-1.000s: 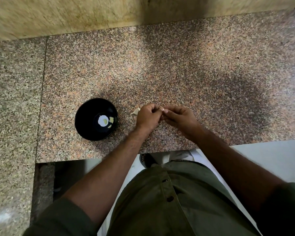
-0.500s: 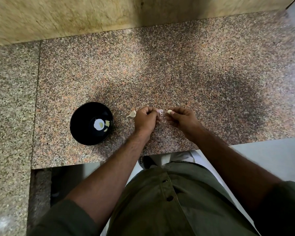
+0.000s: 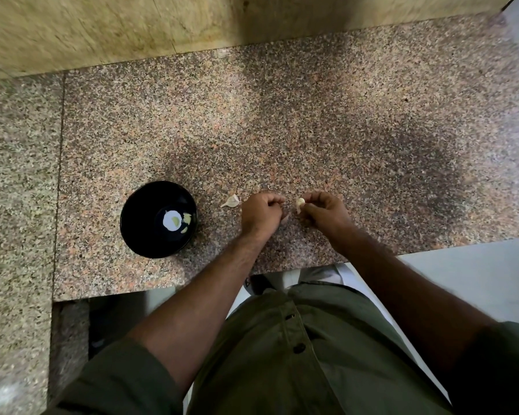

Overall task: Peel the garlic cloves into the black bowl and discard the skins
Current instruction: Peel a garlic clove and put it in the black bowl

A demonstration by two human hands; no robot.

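Right hand (image 3: pixel 324 209) pinching a pale garlic clove (image 3: pixel 299 202) above the granite counter (image 3: pixel 312 121); left hand (image 3: pixel 259 212) curled, contents impossible to tell; black bowl (image 3: pixel 138 205) left of both, peeled cloves (image 3: pixel 186 218) inside; loose skin (image 3: pixel 231 201) between bowl and left hand.

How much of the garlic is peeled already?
Some is done: a few pale peeled pieces lie in the black bowl. Right now the right hand pinches a garlic clove, and the left hand is curled beside it; whether it holds skin is hidden. Left to do: drop that clove in the bowl and clear the loose skin off the counter.
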